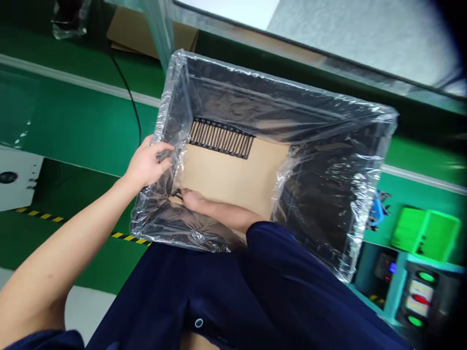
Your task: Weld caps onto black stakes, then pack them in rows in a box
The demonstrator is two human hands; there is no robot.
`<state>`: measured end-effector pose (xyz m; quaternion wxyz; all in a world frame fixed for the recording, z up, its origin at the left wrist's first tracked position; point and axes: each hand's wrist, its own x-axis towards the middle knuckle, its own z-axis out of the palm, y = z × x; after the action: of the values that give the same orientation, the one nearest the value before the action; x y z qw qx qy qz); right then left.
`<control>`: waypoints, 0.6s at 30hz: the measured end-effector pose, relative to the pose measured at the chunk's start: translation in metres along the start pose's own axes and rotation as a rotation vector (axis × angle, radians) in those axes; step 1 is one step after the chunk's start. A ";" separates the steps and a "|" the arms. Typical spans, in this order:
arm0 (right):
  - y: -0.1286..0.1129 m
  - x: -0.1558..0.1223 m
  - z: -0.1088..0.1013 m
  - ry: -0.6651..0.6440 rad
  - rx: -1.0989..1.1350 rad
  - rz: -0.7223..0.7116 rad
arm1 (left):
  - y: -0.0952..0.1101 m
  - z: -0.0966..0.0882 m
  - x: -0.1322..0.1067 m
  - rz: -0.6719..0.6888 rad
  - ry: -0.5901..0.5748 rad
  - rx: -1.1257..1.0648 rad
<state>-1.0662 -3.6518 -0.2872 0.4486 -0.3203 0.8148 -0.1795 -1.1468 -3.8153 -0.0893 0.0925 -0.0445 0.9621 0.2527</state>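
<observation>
A box lined with a clear plastic bag (368, 160) sits in front of me, tilted. A brown cardboard sheet (233, 175) lies on its bottom. A row of dark slotted parts (221, 138) rests at the sheet's far edge. My left hand (148, 163) grips the plastic-covered left rim of the box, fingers curled over it. My right hand (193, 199) reaches down inside to the near left corner, fingers closed on a small dark part that is mostly hidden.
A green conveyor surface (73, 121) runs under and behind the box, with a black cable (133, 107) on it. A control panel with green and red buttons (419, 296) and a bright green bin (425, 231) stand at the right. Cardboard lies at the top left.
</observation>
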 end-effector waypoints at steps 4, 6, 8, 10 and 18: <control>0.031 -0.005 -0.007 0.010 -0.102 0.081 | -0.001 0.000 0.002 -0.036 0.000 0.013; 0.062 -0.020 -0.016 0.003 -0.050 0.108 | -0.001 -0.001 0.002 -0.048 -0.009 0.021; 0.101 -0.042 -0.025 0.035 0.047 0.143 | 0.000 -0.002 0.002 -0.050 -0.015 0.024; 0.141 -0.067 -0.031 0.106 0.189 0.210 | 0.001 -0.003 0.002 -0.052 -0.016 0.029; 0.240 -0.110 -0.051 0.827 1.008 0.615 | 0.000 -0.005 0.004 -0.075 -0.003 0.070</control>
<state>-1.1532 -3.4008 -0.3315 0.2269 0.2636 0.7895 -0.5058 -1.1513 -3.8173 -0.0860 0.1050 -0.0771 0.9678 0.2155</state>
